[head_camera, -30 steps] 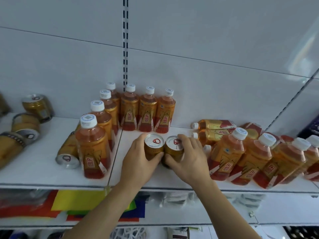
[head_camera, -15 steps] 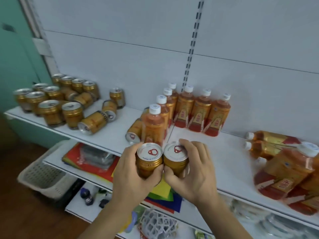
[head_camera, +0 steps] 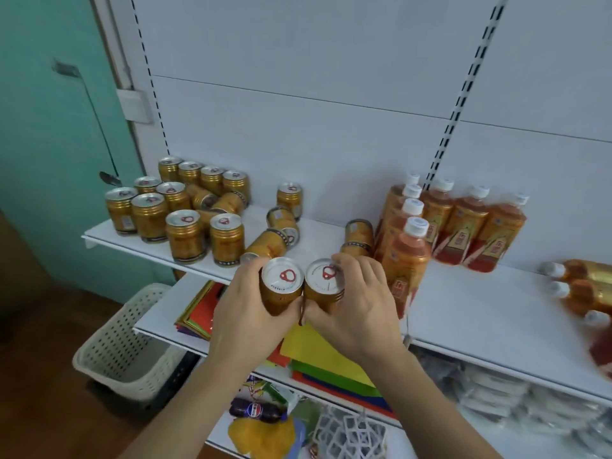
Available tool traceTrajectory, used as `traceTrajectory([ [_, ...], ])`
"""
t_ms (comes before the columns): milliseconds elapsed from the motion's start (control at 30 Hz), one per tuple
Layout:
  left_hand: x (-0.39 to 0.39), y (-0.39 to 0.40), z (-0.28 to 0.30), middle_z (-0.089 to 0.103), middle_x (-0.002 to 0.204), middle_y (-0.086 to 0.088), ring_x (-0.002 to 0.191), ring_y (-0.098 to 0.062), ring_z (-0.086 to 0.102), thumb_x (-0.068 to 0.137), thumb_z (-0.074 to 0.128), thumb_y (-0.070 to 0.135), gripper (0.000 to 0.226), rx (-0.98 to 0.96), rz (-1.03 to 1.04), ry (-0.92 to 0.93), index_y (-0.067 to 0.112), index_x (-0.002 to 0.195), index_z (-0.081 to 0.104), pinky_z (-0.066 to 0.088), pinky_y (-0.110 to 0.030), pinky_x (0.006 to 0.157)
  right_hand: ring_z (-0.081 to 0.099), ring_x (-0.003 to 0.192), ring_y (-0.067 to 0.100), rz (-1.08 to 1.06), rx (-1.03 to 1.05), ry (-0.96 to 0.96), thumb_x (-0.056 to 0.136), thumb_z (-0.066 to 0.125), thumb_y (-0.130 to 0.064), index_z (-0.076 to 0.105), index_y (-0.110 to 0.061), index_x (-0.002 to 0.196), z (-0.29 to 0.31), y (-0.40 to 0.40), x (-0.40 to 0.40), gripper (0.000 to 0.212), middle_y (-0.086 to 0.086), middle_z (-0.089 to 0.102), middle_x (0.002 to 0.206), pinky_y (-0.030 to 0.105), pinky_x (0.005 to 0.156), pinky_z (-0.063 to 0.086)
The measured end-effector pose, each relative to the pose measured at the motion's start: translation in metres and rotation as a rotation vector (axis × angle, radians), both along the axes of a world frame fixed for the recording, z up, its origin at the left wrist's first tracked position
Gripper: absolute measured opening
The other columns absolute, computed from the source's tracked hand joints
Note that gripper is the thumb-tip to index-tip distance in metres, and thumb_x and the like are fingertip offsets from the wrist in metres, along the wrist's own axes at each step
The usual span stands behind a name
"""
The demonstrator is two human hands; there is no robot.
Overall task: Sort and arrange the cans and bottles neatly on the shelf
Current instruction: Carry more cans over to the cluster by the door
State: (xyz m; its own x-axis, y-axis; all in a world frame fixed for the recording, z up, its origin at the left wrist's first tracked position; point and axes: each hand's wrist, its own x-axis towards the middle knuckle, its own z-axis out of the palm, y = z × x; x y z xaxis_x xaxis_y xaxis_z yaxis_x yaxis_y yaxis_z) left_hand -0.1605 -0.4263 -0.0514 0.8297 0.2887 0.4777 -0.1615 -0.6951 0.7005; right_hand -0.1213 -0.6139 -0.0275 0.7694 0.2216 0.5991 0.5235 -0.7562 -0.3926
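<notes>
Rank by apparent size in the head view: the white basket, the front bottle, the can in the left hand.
1. White basket, largest.
2. Front bottle.
3. Can in the left hand, though nearness enlarges it.

A single head-worn, wide-angle view looks forward and down from above and behind the hands, close enough that both forearms enter from the bottom edge. The left hand (head_camera: 246, 321) and right hand (head_camera: 359, 313) sit near the centre. It faces the shelf (head_camera: 463, 313) and its white back panel (head_camera: 331, 94) beyond the hands, slightly from the right, with the floor (head_camera: 39, 376) below left.
</notes>
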Motion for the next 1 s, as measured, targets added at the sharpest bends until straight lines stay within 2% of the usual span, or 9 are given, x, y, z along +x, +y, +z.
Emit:
traceTrajectory([
  [167,0.030,0.025,0.004,0.056,0.137,0.014,0.120,-0.013,0.059,0.077,0.081,0.056,0.083,0.040,-0.089,0.061,0.043,0.147,0.037,0.056,-0.037,0.085,0.045,0.134,0.022,-0.110,-0.091,0.155,0.071,0.067,-0.063,0.055,-0.017,0.142,0.009,0.023,0.022,0.085,-0.002,0.064,0.132,0.036,0.109,0.045],
  [233,0.044,0.029,0.006,0.057,0.134,0.012,0.117,-0.015,0.061,0.079,0.081,0.055,0.082,0.094,-0.109,0.063,0.042,0.147,0.038,0.055,-0.035,0.080,0.043,0.136,0.021,-0.134,-0.101,0.189,0.073,0.070,-0.060,0.053,-0.017,0.145,0.016,0.027,0.037,0.086,-0.001,0.064,0.135,0.033,0.109,0.041],
  [300,0.061,0.031,0.009,0.059,0.124,0.012,0.111,-0.014,0.062,0.079,0.079,0.057,0.071,0.151,-0.127,0.079,0.037,0.138,0.046,0.054,-0.033,0.077,0.041,0.139,0.023,-0.148,-0.129,0.244,0.075,0.074,-0.055,0.051,-0.015,0.147,0.024,0.028,0.056,0.086,0.001,0.063,0.138,0.033,0.112,0.038],
  [367,0.077,0.032,0.012,0.061,0.117,0.012,0.107,-0.014,0.061,0.078,0.078,0.060,0.062,0.200,-0.144,0.094,0.033,0.128,0.052,0.054,-0.034,0.079,0.041,0.140,0.025,-0.163,-0.143,0.301,0.075,0.077,-0.050,0.050,-0.015,0.147,0.028,0.028,0.074,0.085,0.003,0.064,0.138,0.035,0.110,0.039],
  [467,0.096,0.033,0.012,0.066,0.108,0.009,0.106,-0.017,0.059,0.074,0.078,0.066,0.063,0.348,-0.127,0.089,0.028,0.120,0.059,0.049,-0.037,0.083,0.045,0.138,0.027,-0.175,-0.140,0.381,0.074,0.079,-0.042,0.050,-0.018,0.147,0.031,0.028,0.097,0.082,0.005,0.065,0.134,0.037,0.103,0.044],
  [667,0.127,0.037,0.009,0.071,0.114,0.006,0.114,-0.020,0.058,0.076,0.068,0.076,0.072,0.451,-0.123,0.143,0.025,0.126,0.062,0.047,-0.041,0.096,0.053,0.130,0.030,-0.146,-0.141,0.487,0.078,0.077,-0.036,0.053,-0.017,0.146,0.027,0.031,0.131,0.074,0.009,0.065,0.132,0.039,0.098,0.049],
  [767,0.134,0.039,0.010,0.070,0.112,0.005,0.111,-0.022,0.059,0.077,0.056,0.081,0.074,0.529,-0.113,0.169,0.023,0.123,0.060,0.047,-0.041,0.096,0.049,0.136,0.033,-0.133,-0.166,0.505,0.086,0.072,-0.036,0.051,-0.014,0.150,0.021,0.034,0.137,0.071,0.013,0.062,0.141,0.043,0.107,0.048],
  [900,0.136,0.039,0.006,0.069,0.113,0.001,0.109,-0.024,0.059,0.080,0.055,0.078,0.075,0.554,-0.143,0.146,0.019,0.125,0.059,0.048,-0.042,0.095,0.035,0.151,0.029,-0.130,-0.236,0.508,0.092,0.067,-0.042,0.038,-0.013,0.162,0.016,0.033,0.139,0.082,0.010,0.050,0.159,0.039,0.122,0.031],
  [1000,0.137,0.041,0.010,0.063,0.132,-0.002,0.122,-0.025,0.056,0.081,0.053,0.083,0.089,0.573,-0.184,0.137,0.016,0.140,0.054,0.045,-0.042,0.105,0.028,0.157,0.028,-0.136,-0.286,0.500,0.092,0.067,-0.038,0.035,-0.012,0.164,0.019,0.032,0.134,0.083,0.008,0.043,0.165,0.038,0.128,0.022],
])
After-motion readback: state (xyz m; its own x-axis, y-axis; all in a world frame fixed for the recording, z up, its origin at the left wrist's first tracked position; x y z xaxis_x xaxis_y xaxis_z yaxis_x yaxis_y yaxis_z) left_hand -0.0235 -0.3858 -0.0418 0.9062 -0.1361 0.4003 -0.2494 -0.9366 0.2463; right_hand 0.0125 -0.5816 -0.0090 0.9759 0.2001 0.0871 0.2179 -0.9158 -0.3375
